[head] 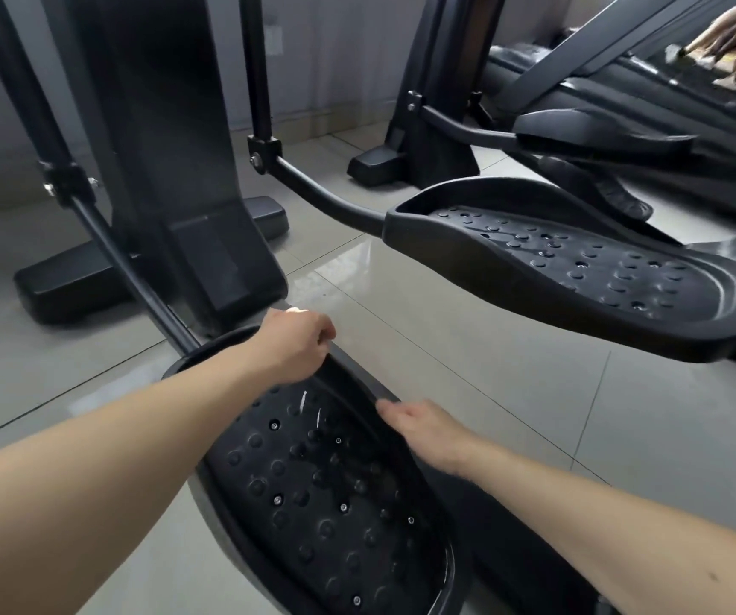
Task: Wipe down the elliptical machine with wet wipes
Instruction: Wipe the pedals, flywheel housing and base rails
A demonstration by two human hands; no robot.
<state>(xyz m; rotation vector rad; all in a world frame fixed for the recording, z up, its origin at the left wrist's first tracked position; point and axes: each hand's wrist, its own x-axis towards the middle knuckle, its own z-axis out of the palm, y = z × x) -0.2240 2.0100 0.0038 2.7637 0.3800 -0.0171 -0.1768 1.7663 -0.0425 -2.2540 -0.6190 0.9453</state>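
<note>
The black elliptical machine point(166, 139) fills the view. Its near pedal point(326, 494), studded and glistening wet, lies low between my forearms. My left hand point(293, 346) is at the pedal's front rim, fingers curled shut over the edge. A small pale bit shows at the top of this hand; I cannot tell if it is a wipe. My right hand point(424, 430) lies along the pedal's right rim, fingers stretched out and apart, holding nothing that I can see. The other pedal point(579, 268) hangs higher at the right.
Glossy pale floor tiles point(512, 392) lie under and between the pedals. The machine's base foot point(78, 281) is at the left. A second black machine point(437, 126) stands at the back right, with a treadmill point(623, 86) beyond it.
</note>
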